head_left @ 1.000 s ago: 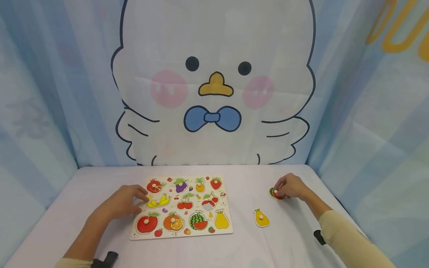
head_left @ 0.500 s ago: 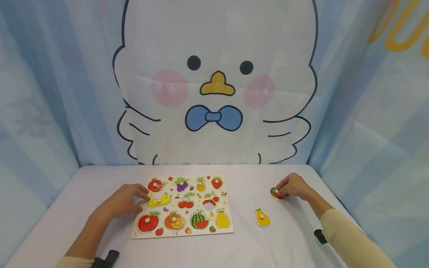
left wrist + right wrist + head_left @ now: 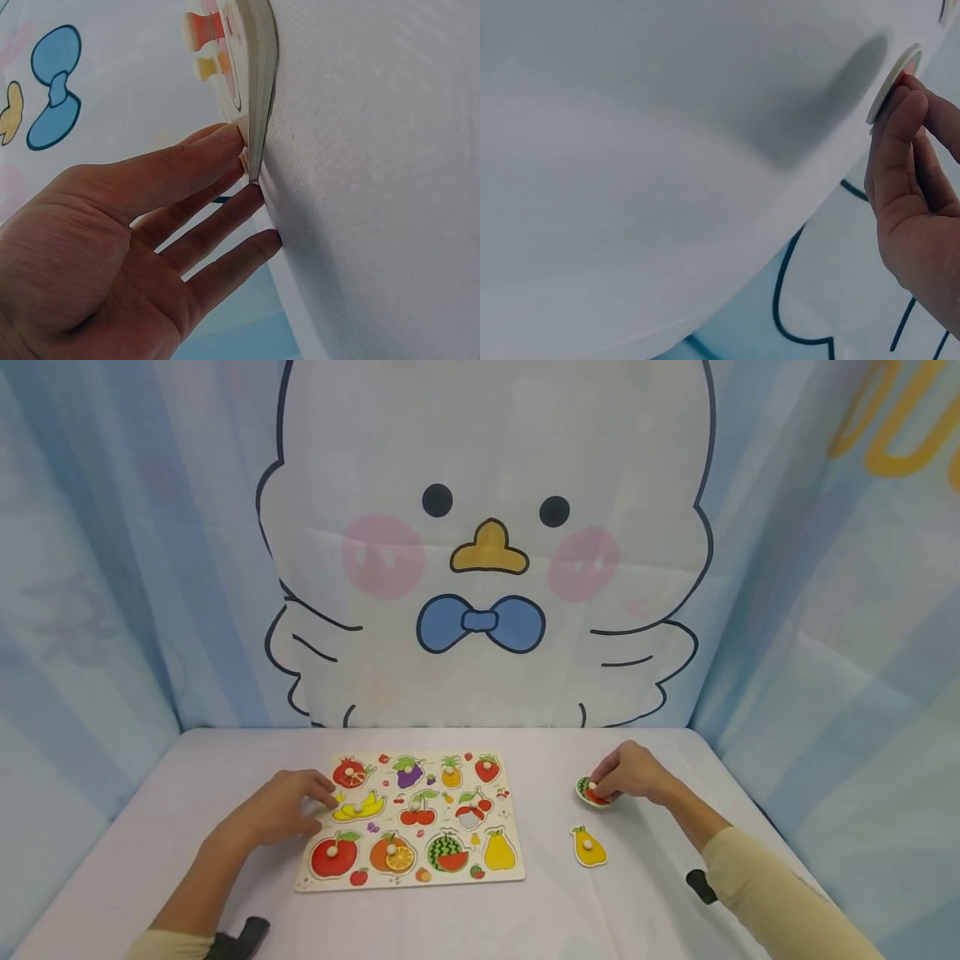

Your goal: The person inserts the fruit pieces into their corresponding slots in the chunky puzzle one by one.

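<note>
My right hand (image 3: 636,770) pinches the watermelon puzzle piece (image 3: 582,789) on the right side of the table. In the right wrist view the piece (image 3: 894,84) is tilted, and its shadow falls on the cloth apart from it. A fruit puzzle board (image 3: 420,883) lies left of centre, with its watermelon and pear spots showing no knob. My left hand (image 3: 273,806) rests at the board's left edge; the left wrist view shows its thumb (image 3: 225,139) against the edge and the fingers loosely extended. A yellow pear piece (image 3: 589,847) with a knob lies between the board and my right hand.
A white cloth (image 3: 420,931) covers the table. Behind it hangs a curtain (image 3: 480,693) printed with a cartoon bird, and more curtains close off both sides. Knobbed fruit pieces such as the apple (image 3: 333,857) and orange (image 3: 401,857) sit in the board.
My right hand has lifted the watermelon piece and moved it left, toward the board. The left hand, board and pear piece stay put; the head view has shifted slightly.
</note>
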The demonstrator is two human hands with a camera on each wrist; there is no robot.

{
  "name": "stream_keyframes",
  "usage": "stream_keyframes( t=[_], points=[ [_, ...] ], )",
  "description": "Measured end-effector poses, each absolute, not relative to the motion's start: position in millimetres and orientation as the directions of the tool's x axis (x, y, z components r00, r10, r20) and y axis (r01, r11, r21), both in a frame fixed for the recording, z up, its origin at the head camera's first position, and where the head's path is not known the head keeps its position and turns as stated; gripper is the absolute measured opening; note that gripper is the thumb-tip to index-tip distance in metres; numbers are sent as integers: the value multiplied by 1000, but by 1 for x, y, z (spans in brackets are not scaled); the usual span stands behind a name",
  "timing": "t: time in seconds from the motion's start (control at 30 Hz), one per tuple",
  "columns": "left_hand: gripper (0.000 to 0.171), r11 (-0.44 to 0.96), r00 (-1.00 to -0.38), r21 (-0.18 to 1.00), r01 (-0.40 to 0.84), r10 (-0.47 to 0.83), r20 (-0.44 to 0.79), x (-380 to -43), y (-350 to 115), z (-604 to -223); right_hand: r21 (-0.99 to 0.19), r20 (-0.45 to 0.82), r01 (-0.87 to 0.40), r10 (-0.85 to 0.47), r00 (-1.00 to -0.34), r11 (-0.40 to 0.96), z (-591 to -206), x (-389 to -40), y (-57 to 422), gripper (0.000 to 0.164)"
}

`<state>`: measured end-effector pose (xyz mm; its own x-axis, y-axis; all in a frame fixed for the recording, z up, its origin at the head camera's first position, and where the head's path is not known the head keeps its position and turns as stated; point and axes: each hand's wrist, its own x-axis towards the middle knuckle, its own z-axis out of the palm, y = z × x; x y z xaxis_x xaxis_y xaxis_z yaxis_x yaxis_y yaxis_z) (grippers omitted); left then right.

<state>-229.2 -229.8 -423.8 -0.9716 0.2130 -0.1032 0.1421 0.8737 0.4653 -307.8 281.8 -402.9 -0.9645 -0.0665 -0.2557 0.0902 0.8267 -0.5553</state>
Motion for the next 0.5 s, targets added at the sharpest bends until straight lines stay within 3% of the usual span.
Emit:
stream_keyframes(
  t=[0.5],
  points=[
    [28, 871, -974, 470, 142, 209, -93, -228, -230, -425, -594, -269, 10, -187, -945, 804, -400, -286, 218, 10]
  ],
)
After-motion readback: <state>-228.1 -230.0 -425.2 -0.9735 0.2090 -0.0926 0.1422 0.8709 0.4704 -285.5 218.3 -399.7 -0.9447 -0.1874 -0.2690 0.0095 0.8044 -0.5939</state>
